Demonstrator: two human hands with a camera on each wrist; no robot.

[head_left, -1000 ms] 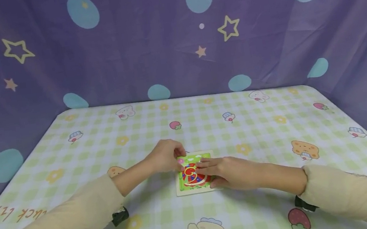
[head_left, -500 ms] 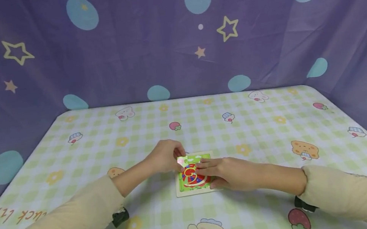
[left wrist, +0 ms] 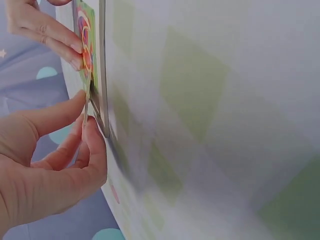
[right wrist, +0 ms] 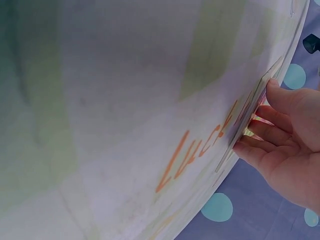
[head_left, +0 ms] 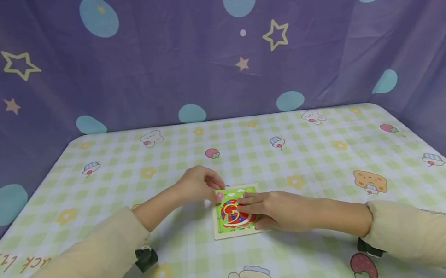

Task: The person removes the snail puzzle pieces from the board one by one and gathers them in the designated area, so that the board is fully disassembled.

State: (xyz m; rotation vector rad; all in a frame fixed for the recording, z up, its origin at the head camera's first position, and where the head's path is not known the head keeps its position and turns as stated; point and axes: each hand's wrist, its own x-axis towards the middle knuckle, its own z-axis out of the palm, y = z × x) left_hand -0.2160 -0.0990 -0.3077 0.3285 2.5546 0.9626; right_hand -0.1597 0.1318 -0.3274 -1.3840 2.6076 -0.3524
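A small jigsaw puzzle (head_left: 233, 223) with a red snail-like picture on green lies in a pale frame (head_left: 216, 231) on the table. My left hand (head_left: 198, 184) is at its far left corner, pinching a puzzle piece (left wrist: 86, 102) between thumb and fingertips. In the left wrist view this thin piece stands tilted up from the frame's corner, with a dark gap under it. My right hand (head_left: 284, 210) rests on the puzzle's right side, fingers extended over the picture. The right wrist view shows its thumb (right wrist: 274, 87) at the frame's edge; the hand hides part of the picture.
A green-and-white checked tablecloth (head_left: 304, 259) with printed cartoons covers the table. Behind it hangs a purple curtain (head_left: 195, 45) with stars and blue ovals. Dark wrist devices (head_left: 146, 259) show under both sleeves.
The corner piece tilted and caught the light half a second ago; now it looks darker again. My left hand has shifted slightly up and away. The right hand stays put.
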